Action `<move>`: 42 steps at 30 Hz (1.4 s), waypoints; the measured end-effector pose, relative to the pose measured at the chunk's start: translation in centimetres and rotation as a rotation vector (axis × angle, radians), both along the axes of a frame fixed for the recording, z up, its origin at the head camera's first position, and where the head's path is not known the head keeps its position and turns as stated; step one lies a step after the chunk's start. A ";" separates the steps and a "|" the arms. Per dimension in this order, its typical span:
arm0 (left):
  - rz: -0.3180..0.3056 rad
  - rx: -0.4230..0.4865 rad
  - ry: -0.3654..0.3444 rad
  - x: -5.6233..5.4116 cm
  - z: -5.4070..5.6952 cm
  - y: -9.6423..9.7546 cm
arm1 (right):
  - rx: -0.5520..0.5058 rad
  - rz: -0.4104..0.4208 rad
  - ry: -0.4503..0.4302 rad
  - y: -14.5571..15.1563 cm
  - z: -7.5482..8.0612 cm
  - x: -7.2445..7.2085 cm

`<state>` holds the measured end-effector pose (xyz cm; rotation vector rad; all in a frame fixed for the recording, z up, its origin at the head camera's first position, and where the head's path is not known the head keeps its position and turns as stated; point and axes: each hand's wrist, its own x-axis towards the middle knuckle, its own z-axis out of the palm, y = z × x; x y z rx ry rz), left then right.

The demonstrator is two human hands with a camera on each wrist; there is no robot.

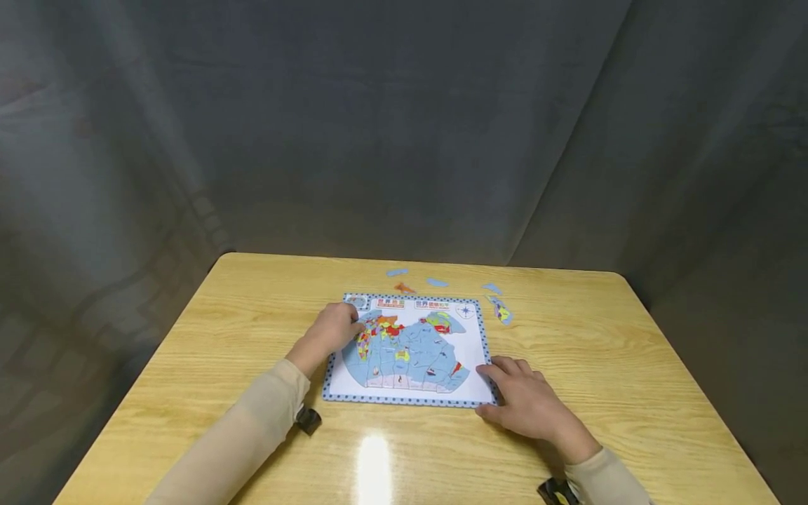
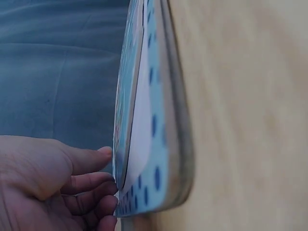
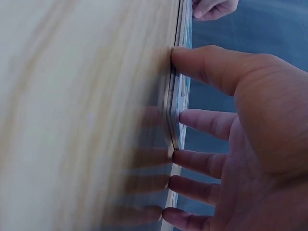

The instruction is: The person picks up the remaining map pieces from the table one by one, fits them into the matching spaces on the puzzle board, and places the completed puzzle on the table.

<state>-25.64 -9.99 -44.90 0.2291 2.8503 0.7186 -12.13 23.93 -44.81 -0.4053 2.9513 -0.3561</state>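
A world map puzzle [image 1: 404,358] lies flat on the table in a white board with a blue dotted border [image 1: 404,402]. Many of its pieces sit in place, and a white gap shows at the upper middle of the map. My left hand [image 1: 330,330] reaches over the board's left side, its thumb and fingertips touching the map's upper left; no piece shows between them in the left wrist view. At the lower right corner rests my right hand [image 1: 524,398], fingers spread, thumb at the near edge and index finger on the board.
Beyond the board lie loose pieces: a blue one [image 1: 397,272], an orange one [image 1: 404,288] and another blue piece [image 1: 437,283]. Right of these are a small blue piece [image 1: 492,288] and a multicoloured piece [image 1: 501,310]. A dark curtain [image 1: 391,140] hangs behind the wooden table [image 1: 252,294].
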 end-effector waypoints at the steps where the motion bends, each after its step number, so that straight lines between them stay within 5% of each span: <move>1: 0.005 0.002 0.000 -0.1 0.0 0.0 | -0.001 0.000 -0.002 0.0 0.0 0.0; 8: -0.001 0.059 0.045 -1.4 0.2 1.1 | 0.001 -0.004 -0.005 -0.1 0.0 0.1; 16: -0.020 0.081 0.129 -5.0 0.6 3.1 | -0.012 -0.020 0.002 -0.1 0.0 0.2; 26: -0.054 0.093 0.109 -8.5 0.3 5.2 | -0.003 -0.043 -0.009 -0.2 -0.1 0.3; 31: -0.051 0.010 0.154 -9.3 0.1 5.4 | -0.001 -0.038 -0.015 -0.5 0.0 0.4; 42: -0.053 -0.121 0.138 -10.0 0.0 5.6 | 0.002 -0.042 -0.013 -0.6 0.1 0.9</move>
